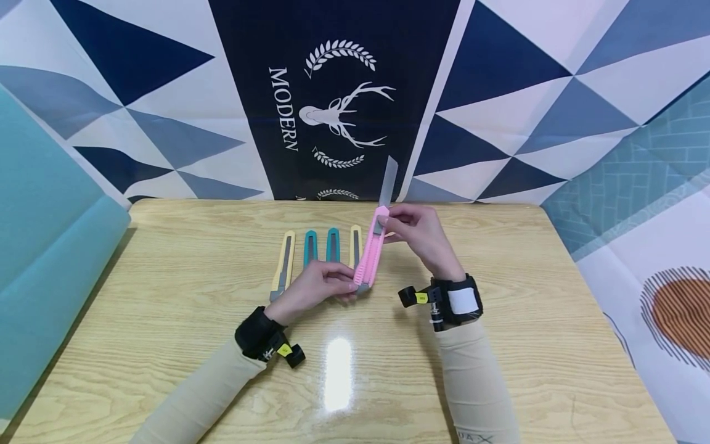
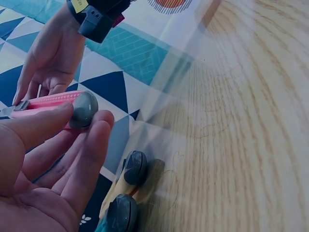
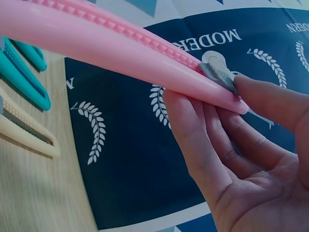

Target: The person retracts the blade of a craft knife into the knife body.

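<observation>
A pink utility knife (image 1: 370, 253) is held up at a tilt above the table, its long blade (image 1: 389, 180) extended from the top end. My left hand (image 1: 315, 287) pinches its grey end cap (image 2: 85, 110) between thumb and fingers. Near the blade end my right hand (image 1: 424, 237) grips the body, the thumb on the grey slider (image 3: 218, 77) and the fingers underneath. Beside the left hand lie two yellow utility knives, one at the left (image 1: 285, 265) and one at the right (image 1: 355, 243), with two teal utility knives (image 1: 310, 245) between them. The left hand partly covers their lower ends.
The wooden table (image 1: 222, 382) carries the row of knives near its back half. A patterned cloth with a dark deer panel (image 1: 344, 111) hangs behind the back edge. A light-blue block-like surface (image 1: 50, 259) stands along the left side.
</observation>
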`<action>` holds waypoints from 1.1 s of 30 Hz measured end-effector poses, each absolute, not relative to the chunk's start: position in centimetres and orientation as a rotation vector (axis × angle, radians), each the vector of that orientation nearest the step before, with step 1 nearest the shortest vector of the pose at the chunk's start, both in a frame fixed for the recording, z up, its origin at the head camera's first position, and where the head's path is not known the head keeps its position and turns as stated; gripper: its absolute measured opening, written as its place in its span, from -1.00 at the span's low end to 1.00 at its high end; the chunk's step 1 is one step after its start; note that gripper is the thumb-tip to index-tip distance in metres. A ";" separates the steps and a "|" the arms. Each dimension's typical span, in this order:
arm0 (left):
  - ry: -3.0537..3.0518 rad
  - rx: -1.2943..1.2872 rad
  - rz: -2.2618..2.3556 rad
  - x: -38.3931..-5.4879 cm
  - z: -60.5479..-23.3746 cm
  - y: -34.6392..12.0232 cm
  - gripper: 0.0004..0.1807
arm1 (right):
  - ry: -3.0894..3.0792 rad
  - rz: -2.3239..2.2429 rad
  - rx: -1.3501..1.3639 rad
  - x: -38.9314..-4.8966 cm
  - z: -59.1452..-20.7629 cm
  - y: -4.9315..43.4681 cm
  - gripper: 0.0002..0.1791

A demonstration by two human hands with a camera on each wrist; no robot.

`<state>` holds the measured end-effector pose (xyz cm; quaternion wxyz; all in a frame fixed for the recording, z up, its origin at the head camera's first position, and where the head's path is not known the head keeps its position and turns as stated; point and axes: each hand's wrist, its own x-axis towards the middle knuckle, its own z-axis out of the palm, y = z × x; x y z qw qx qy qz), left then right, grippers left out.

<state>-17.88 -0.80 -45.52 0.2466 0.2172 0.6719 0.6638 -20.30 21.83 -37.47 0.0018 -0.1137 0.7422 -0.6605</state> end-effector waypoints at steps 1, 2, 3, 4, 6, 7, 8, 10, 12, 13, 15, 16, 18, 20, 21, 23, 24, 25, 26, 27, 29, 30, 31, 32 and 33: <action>1.829 0.587 1.817 -17.9 -45.6 -0.8 -0.73 | 2.342 -2.066 -0.356 -20.3 -37.5 21.8 -0.77; 1.831 0.583 1.817 -17.9 -45.6 -0.7 -0.74 | 2.353 -2.059 -0.357 -20.3 -37.6 21.8 -0.78; 1.832 0.580 1.818 -17.9 -45.6 -0.7 -0.74 | 2.365 -2.053 -0.360 -20.3 -37.6 21.7 -0.78; 1.831 0.580 1.819 -17.9 -45.7 -0.7 -0.74 | 2.377 -2.045 -0.362 -20.4 -37.7 21.7 -0.79; 1.832 0.571 1.817 -17.9 -45.7 -0.7 -0.75 | 2.394 -2.036 -0.375 -20.4 -37.8 21.7 -0.80; 1.832 0.568 1.816 -17.9 -45.7 -0.7 -0.75 | 2.403 -2.030 -0.380 -20.4 -37.8 21.7 -0.80; 1.831 0.565 1.815 -18.0 -45.7 -0.7 -0.75 | 2.405 -2.028 -0.387 -20.4 -37.9 21.7 -0.80; 1.832 0.567 1.814 -18.0 -45.7 -0.7 -0.75 | 2.417 -2.016 -0.394 -20.4 -37.9 21.7 -0.80; 1.827 0.574 1.818 -18.0 -45.8 -0.8 -0.75 | 2.432 -2.001 -0.393 -20.4 -37.9 21.7 -0.80; 1.827 0.582 1.819 -18.0 -45.8 -0.8 -0.75 | 2.442 -1.990 -0.388 -20.4 -37.9 21.7 -0.80; 1.827 0.591 1.821 -18.1 -45.9 -0.8 -0.75 | 2.455 -1.974 -0.374 -20.4 -37.9 21.7 -0.80; 1.829 0.590 1.821 -18.1 -45.9 -0.8 -0.76 | 2.456 -1.966 -0.368 -20.4 -38.0 21.7 -0.80; 1.839 0.592 1.816 -18.1 -46.0 -0.7 -0.77 | 2.455 -1.946 -0.360 -20.5 -38.0 21.6 -0.79; 1.850 0.588 1.811 -18.1 -46.1 -0.7 -0.78 | 2.446 -1.931 -0.349 -20.5 -38.0 21.5 -0.77; 1.857 0.589 1.807 -18.1 -46.1 -0.7 -0.79 | 2.439 -1.924 -0.346 -20.5 -38.0 21.4 -0.76; 1.869 0.590 1.801 -18.0 -46.1 -0.7 -0.79 | 2.441 -1.902 -0.336 -20.3 -37.5 21.2 -0.74; 1.870 0.588 1.802 -18.0 -46.2 -0.7 -0.80 | 2.444 -1.892 -0.331 -20.1 -37.2 21.1 -0.74; 1.874 0.591 1.801 -18.0 -46.2 -0.7 -0.79 | 2.447 -1.882 -0.322 -19.9 -36.9 21.0 -0.73; 1.878 0.591 1.800 -18.0 -46.2 -0.7 -0.80 | 2.451 -1.870 -0.316 -19.7 -36.6 20.9 -0.73; 1.878 0.593 1.801 -18.0 -46.2 -0.6 -0.79 | 2.454 -1.855 -0.313 -19.5 -36.3 20.7 -0.73; 1.876 0.597 1.804 -18.1 -46.2 -0.6 -0.79 | 2.465 -1.818 -0.311 -19.1 -35.7 20.5 -0.72; 1.871 0.599 1.807 -18.1 -46.2 -0.6 -0.79 | 2.465 -1.806 -0.306 -19.1 -35.7 20.4 -0.72; 1.869 0.601 1.808 -18.1 -46.1 -0.6 -0.79 | 2.466 -1.795 -0.303 -19.1 -35.7 20.4 -0.72; 1.867 0.601 1.808 -18.1 -46.0 -0.6 -0.79 | 2.465 -1.783 -0.305 -19.1 -35.7 20.3 -0.71; 1.866 0.604 1.807 -18.0 -45.9 -0.6 -0.80 | 2.456 -1.783 -0.302 -19.2 -35.9 20.4 -0.70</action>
